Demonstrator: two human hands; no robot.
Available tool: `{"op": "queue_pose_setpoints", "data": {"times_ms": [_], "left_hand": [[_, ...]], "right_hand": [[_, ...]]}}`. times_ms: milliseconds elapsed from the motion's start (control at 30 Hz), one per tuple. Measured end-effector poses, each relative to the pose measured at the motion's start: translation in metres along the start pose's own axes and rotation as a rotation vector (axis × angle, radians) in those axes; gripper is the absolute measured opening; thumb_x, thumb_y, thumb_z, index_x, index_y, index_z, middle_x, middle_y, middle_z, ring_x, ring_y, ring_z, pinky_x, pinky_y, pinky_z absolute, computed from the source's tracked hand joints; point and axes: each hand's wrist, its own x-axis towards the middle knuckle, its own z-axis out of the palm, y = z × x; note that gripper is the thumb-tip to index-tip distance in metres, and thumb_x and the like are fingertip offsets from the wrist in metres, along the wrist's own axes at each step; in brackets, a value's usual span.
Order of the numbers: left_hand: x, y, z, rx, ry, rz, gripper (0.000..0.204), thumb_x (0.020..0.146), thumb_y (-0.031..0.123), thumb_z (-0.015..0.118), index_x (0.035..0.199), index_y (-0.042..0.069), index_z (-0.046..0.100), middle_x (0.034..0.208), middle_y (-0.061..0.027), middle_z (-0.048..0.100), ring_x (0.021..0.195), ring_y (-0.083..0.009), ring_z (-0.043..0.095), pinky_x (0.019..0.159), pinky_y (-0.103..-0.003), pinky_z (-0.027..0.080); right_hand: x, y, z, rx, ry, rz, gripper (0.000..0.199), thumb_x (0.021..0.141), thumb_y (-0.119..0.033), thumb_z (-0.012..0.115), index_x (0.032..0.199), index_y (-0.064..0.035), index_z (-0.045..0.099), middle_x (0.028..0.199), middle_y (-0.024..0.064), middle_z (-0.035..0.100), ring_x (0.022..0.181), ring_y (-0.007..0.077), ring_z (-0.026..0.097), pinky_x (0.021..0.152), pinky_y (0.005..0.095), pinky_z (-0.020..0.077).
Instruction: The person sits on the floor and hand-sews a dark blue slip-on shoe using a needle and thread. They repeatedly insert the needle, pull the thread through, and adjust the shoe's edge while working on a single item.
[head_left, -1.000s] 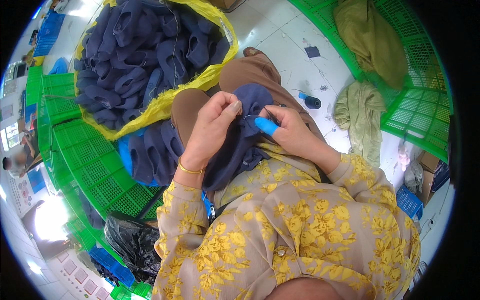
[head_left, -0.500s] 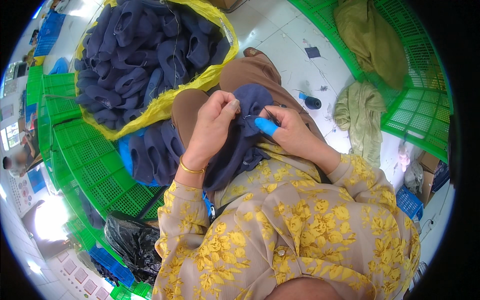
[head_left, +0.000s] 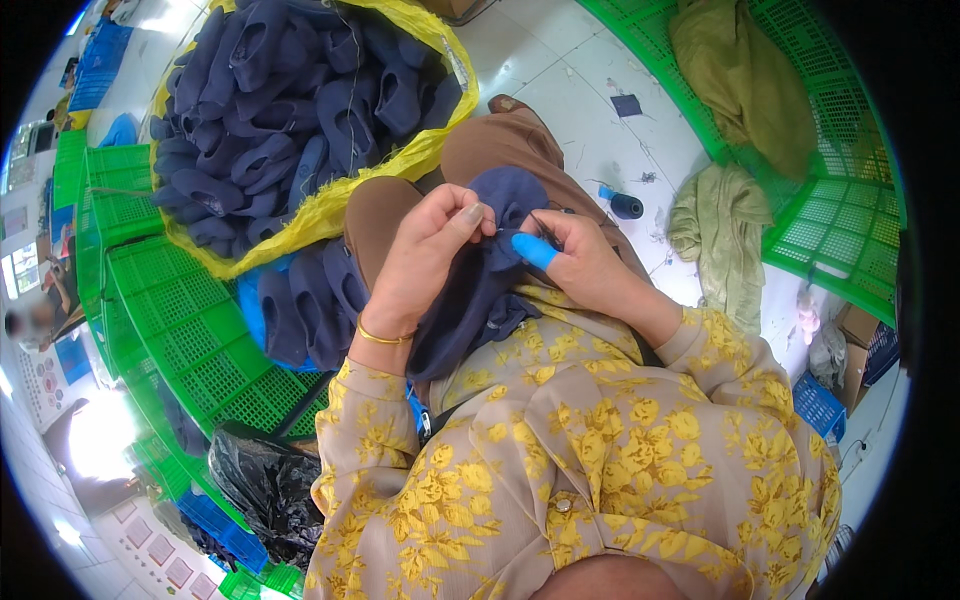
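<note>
A navy fabric slipper [head_left: 508, 187] lies over my lap, with its rounded end up between my hands. My left hand [head_left: 425, 240], a gold bangle on its wrist, pinches at the slipper's edge; the fingertips partly hide what they grip. Closed beside it, my right hand [head_left: 590, 262] wears a blue cover on the thumb. A small dark pointed tool [head_left: 543, 229] shows between its fingers, mostly hidden, and the thumb tip touches the slipper. Dark navy fabric [head_left: 445, 335] hangs below my hands across my lap.
A yellow-rimmed sack [head_left: 456, 75] full of navy slippers stands ahead left, with more slippers [head_left: 310, 305] beside my knee. Green crates [head_left: 200, 330] line the left; another [head_left: 840, 235] stands right, near olive cloth [head_left: 725, 235]. A dark thread spool [head_left: 627, 206] lies on the floor.
My left fingertips have shifted slightly to the right, closer to my right thumb. The slipper's edge between my hands has turned a little; the rest looks the same.
</note>
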Motion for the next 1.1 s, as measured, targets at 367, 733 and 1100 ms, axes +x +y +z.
{"op": "queue_pose_setpoints", "data": {"times_ms": [367,733,1100], "left_hand": [[-0.001,-0.001,0.0,0.3,0.166,0.096,0.023,0.083,-0.003,0.064,0.099,0.005,0.05,0.081,0.0032,0.05,0.07,-0.0025,0.041,0.064,-0.017,0.034],[0.006,-0.016,0.004,0.013,0.314,0.119,0.009,0.095,0.008,0.058,0.102,0.003,0.055,0.076,0.0021,0.056,0.067,-0.0036,0.048,0.059,-0.017,0.036],[0.004,-0.018,-0.007,-0.443,0.213,-0.034,0.018,0.1,0.018,0.05,0.108,0.002,0.055,0.077,-0.0048,0.059,0.065,-0.0096,0.05,0.064,-0.025,0.045]], "right_hand": [[0.0,0.0,0.003,-0.011,0.016,-0.023,0.016,0.089,-0.013,0.062,0.079,-0.0008,0.058,0.063,-0.0002,0.051,0.057,0.0053,0.04,0.051,0.026,0.0349],[-0.002,-0.003,0.004,-0.042,0.045,-0.024,0.016,0.088,-0.011,0.062,0.078,-0.0009,0.056,0.06,-0.0001,0.047,0.056,0.0055,0.039,0.05,0.0267,0.0336],[0.001,-0.001,0.003,-0.049,0.031,-0.027,0.016,0.087,-0.012,0.062,0.079,-0.0008,0.055,0.06,0.0016,0.047,0.057,0.0067,0.039,0.051,0.0281,0.0345]]}}
